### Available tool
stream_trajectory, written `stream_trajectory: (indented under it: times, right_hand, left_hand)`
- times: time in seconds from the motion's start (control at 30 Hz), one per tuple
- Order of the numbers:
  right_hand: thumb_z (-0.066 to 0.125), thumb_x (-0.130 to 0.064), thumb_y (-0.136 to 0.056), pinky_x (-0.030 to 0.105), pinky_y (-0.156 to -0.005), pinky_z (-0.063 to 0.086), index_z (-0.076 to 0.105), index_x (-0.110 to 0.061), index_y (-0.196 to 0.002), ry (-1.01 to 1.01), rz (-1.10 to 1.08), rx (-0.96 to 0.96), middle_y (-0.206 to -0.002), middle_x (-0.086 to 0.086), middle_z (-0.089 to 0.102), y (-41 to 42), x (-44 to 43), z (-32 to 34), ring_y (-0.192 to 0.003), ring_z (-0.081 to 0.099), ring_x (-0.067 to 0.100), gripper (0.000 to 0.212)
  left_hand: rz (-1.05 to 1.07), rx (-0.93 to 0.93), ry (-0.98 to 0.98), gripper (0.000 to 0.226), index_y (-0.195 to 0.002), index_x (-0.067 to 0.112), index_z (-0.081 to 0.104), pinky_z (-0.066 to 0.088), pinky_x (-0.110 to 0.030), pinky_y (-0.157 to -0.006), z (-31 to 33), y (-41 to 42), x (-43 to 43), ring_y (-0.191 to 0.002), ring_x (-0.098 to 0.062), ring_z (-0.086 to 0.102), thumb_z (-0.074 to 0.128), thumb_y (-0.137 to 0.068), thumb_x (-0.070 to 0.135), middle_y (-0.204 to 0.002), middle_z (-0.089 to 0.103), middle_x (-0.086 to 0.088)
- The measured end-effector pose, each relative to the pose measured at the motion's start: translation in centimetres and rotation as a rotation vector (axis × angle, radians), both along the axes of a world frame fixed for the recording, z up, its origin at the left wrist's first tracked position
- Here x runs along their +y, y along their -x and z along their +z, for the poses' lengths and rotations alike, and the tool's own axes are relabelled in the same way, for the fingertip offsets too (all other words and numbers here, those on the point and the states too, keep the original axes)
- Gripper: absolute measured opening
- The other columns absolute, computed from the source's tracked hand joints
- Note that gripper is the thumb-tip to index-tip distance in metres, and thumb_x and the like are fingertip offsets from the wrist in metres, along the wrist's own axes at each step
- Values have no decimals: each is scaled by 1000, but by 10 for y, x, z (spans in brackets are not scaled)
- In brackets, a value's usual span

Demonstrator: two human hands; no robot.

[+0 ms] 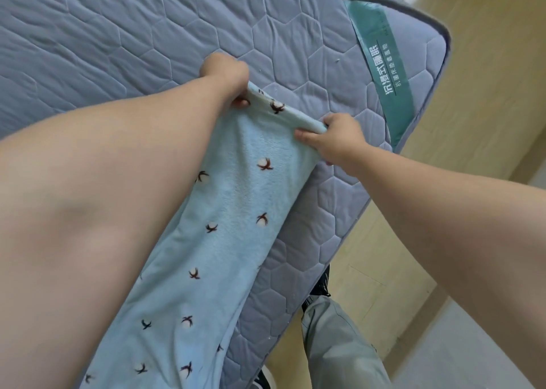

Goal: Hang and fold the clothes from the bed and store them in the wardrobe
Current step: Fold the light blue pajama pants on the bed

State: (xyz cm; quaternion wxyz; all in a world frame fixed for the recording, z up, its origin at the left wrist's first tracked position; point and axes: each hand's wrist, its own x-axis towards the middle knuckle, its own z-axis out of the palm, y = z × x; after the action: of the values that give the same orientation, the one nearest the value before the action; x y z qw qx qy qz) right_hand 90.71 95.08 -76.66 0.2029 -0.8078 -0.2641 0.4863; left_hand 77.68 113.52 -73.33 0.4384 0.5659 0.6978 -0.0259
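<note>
Quilted blue-grey mattress (147, 34), hexagon stitching, teal printed label band (381, 72) near its corner; pale wooden floor (487, 63) beyond the edge. Item: one light blue fleece garment (236, 211), printed with small cotton-boll sprigs, lifted at its far end and running back toward me along the mattress's near side, partly hidden under my left forearm. Left hand (224, 72): fingers curled round one corner of the far edge. Right hand (334, 140): thumb and fingers pinching the other corner, the edge drawn taut between the two. Step, as I judge it: folding, the piece held by one end for laying out or doubling over. Next move calls for both corners travelling level, so the edges meet square. Kind of garment: cannot tell. Wardrobe: not in view.
</note>
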Motion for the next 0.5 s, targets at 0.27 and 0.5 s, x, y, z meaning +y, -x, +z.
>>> stream_trajectory:
  times: [0.27,0.5]
  right_hand:
    - [80,-30,-85,27,-45,56,56,-14,-87,-160,-384,144,-96,8,61,14,29,30,-72,67,24,29]
    - [76,-38,-80,43,-66,62,48,-18,-79,-198,-202,-29,-81,0,60,71,-24,54,-78,68,22,35]
  left_hand:
    - [152,-142,-166,20,-75,18,60,63,-43,-62,31,6,9,-50,-21,60,52,-82,2,-75,57,-6]
    - [125,-125,-158,28,-70,24,53,56,-29,-71,42,67,-40,-72,-16,60,78,-75,37,-75,62,6]
